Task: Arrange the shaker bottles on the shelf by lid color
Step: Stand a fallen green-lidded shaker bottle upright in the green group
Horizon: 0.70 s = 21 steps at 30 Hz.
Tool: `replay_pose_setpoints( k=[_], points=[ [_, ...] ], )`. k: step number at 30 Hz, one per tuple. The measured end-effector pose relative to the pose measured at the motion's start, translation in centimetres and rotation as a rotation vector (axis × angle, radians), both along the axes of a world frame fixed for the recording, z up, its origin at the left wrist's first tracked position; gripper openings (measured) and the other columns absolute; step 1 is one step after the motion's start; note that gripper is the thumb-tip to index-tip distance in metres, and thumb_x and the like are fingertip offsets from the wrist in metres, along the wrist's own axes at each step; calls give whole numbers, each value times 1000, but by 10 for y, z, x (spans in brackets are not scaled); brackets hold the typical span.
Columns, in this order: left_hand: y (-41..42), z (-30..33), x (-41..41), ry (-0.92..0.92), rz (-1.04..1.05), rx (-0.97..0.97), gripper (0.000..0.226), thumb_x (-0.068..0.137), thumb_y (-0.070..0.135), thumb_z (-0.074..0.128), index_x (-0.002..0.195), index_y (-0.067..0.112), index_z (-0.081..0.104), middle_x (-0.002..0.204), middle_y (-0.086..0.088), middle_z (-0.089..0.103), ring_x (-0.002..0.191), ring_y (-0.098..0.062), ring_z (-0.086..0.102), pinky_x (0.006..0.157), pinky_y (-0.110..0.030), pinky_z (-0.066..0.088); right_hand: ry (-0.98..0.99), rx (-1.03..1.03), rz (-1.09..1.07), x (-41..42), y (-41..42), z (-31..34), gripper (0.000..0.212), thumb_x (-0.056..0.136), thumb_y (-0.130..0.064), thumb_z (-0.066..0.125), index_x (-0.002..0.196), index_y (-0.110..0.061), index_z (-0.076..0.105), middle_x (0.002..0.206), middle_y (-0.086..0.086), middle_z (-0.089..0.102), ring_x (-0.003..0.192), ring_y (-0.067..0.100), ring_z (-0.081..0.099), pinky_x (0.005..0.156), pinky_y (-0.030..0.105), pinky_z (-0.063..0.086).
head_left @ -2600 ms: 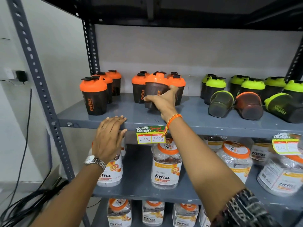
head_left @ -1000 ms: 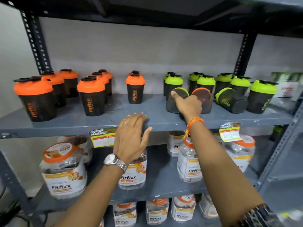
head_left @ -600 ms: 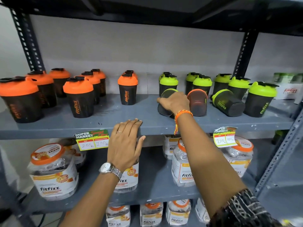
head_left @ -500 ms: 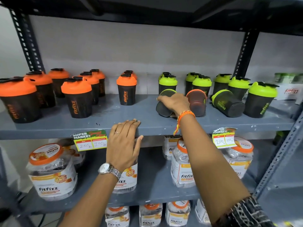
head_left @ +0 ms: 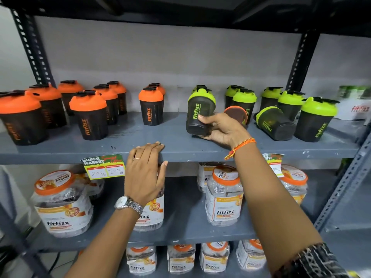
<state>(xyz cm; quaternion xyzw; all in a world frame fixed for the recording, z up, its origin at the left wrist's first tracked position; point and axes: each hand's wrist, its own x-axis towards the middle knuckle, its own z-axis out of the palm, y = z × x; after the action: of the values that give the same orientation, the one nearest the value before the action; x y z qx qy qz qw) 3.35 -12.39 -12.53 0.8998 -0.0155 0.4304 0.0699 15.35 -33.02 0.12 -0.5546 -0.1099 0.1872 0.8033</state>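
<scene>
On the grey shelf (head_left: 140, 145), several orange-lidded dark shaker bottles (head_left: 89, 115) stand at the left and several green-lidded ones (head_left: 316, 119) at the right. My right hand (head_left: 222, 129) is shut on the base of a green-lidded shaker (head_left: 198, 111), holding it nearly upright, tilted slightly, just above the shelf. Right behind my fingers an orange-lidded shaker (head_left: 235, 114) lies on its side. Further right, a green-lidded shaker (head_left: 274, 123) also lies tipped over. My left hand (head_left: 145, 171) rests flat on the shelf's front edge, holding nothing.
A single orange-lidded shaker (head_left: 151, 108) stands mid-shelf. Price tags (head_left: 103, 168) hang on the shelf edge. Orange-lidded jars (head_left: 223, 195) fill the shelves below. Perforated uprights (head_left: 299, 59) frame the rack, and a dark shelf closes in overhead.
My right hand has gripped the green-lidded shaker that lay on its side and turned it nearly upright. My left hand stays on the shelf edge.
</scene>
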Motion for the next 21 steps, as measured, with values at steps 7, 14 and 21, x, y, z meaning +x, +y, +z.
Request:
replay_pose_setpoints(
  k=[7, 14, 21],
  points=[
    [0, -1, -2, 12, 2, 13, 42, 95, 41, 47, 133, 22, 54, 137, 3, 60, 127, -19, 52, 113, -39, 28, -267, -85, -73, 1, -5, -6, 60, 78, 30, 57, 128, -1, 49, 108, 15, 66, 111, 32, 62, 94, 45, 54],
    [0, 0, -3, 11, -1, 8, 43, 95, 42, 45, 132, 23, 54, 137, 3, 60, 126, -18, 51, 113, -38, 28, -335, -310, -172, 11, -10, -16, 76, 78, 30, 57, 142, 0, 29, 142, 25, 53, 130, 37, 56, 108, 52, 47],
    [-1, -2, 0, -5, 5, 2, 43, 95, 42, 45, 133, 23, 53, 136, 2, 61, 126, -17, 50, 114, -38, 27, -421, -508, -146, 17, -17, -22, 73, 82, 16, 65, 142, -8, 31, 138, 16, 57, 127, 28, 58, 106, 47, 51]
  ],
)
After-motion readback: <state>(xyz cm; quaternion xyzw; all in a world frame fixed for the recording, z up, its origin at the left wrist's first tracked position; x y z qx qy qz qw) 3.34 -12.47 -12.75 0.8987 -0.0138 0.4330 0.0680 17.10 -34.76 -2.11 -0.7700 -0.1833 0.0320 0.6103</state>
